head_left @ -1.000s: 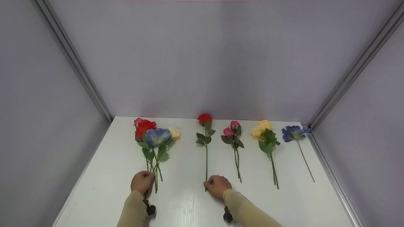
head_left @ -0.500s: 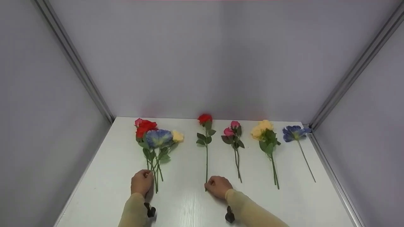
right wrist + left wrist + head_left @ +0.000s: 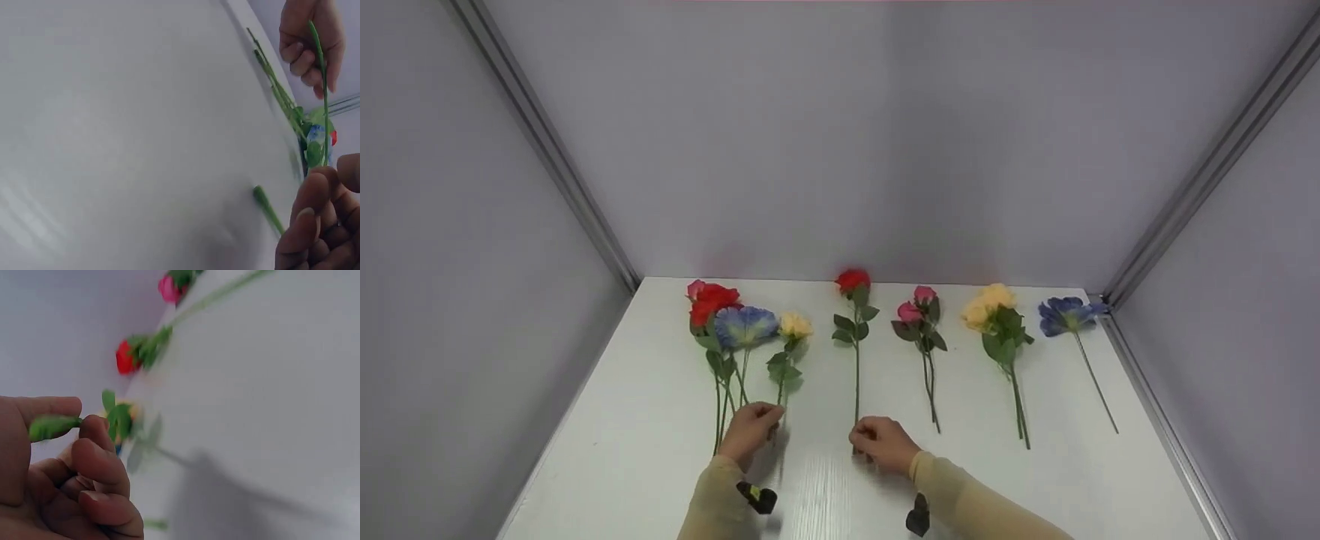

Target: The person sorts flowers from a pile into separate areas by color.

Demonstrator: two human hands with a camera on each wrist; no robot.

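Observation:
My left hand (image 3: pixel 751 431) pinches the stem of a yellow rose (image 3: pixel 795 325) between thumb and fingertips. In the left wrist view, the green stem end (image 3: pixel 53 427) juts out past the thumb. Just left of it lies a bunch with a blue flower (image 3: pixel 745 327), red roses (image 3: pixel 714 301) and a pink bud (image 3: pixel 695 288). My right hand (image 3: pixel 885 444) holds the lower stem of a single red rose (image 3: pixel 853 282), fingers curled at it. In the right wrist view, a stem end (image 3: pixel 260 196) shows beside those fingers, close over the white table.
To the right lie pink roses (image 3: pixel 910 312), a yellow pair of blooms (image 3: pixel 990 306) and a lone blue flower (image 3: pixel 1066 316), heads towards the back wall. Grey panels close in the white table (image 3: pixel 615 420) at the back and both sides.
My left hand has moved right, drawing the yellow rose away from the bunch; its bloom and leaves now stand apart. The right hand stays at the red rose's stem.

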